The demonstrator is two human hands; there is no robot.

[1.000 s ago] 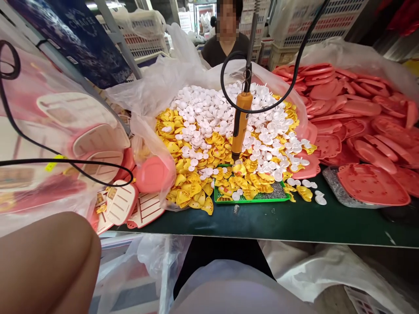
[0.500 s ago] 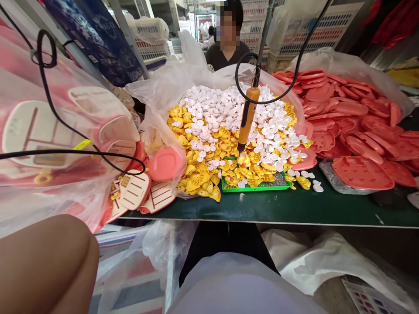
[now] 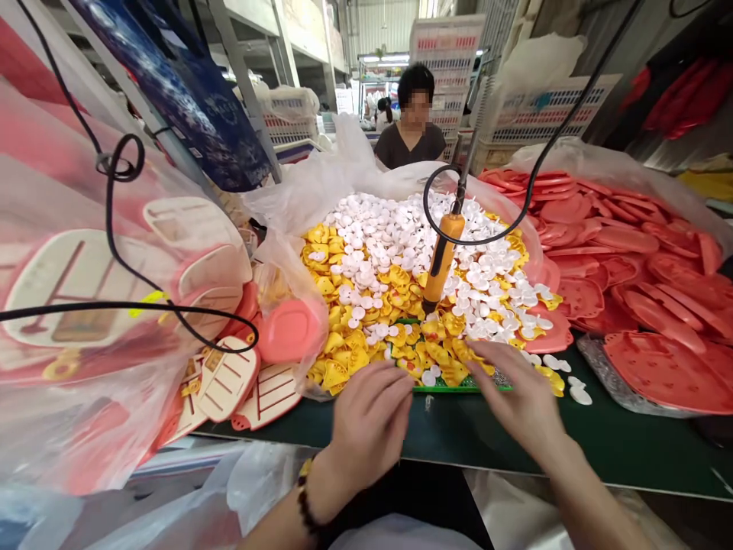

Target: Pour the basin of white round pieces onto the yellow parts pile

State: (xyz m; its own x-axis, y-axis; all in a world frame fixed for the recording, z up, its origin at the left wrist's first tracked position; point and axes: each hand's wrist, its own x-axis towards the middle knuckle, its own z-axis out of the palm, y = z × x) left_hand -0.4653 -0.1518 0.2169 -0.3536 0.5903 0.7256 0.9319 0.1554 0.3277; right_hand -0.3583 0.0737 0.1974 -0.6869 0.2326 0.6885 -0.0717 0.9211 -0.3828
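Note:
My left hand (image 3: 371, 416), with a beaded bracelet on its wrist, is at the near left edge of a shallow green tray (image 3: 458, 389). Its fingers curl inward side by side, and whatever they may hold is hidden. At the tray's right end, my right hand (image 3: 524, 397) reaches over with thumb and fingers apart, close to the yellow plastic pieces (image 3: 455, 370). I see nothing held in it. An orange electric screwdriver (image 3: 443, 263) hangs tip down above the tray, untouched by either hand.
Behind the tray, an open plastic bag holds white parts (image 3: 372, 229) and yellow shells. Red plastic panels (image 3: 607, 237) are heaped at right. Cream-and-red panels (image 3: 226, 378) lie at left beside clear bags. A black cable (image 3: 532, 176) loops above the dark green table (image 3: 447, 435). A person sits opposite.
Both my hands have come into view from below and reached the tray. The view has tilted up, so the table and piles sit lower. A leg at the lower left has left the view.

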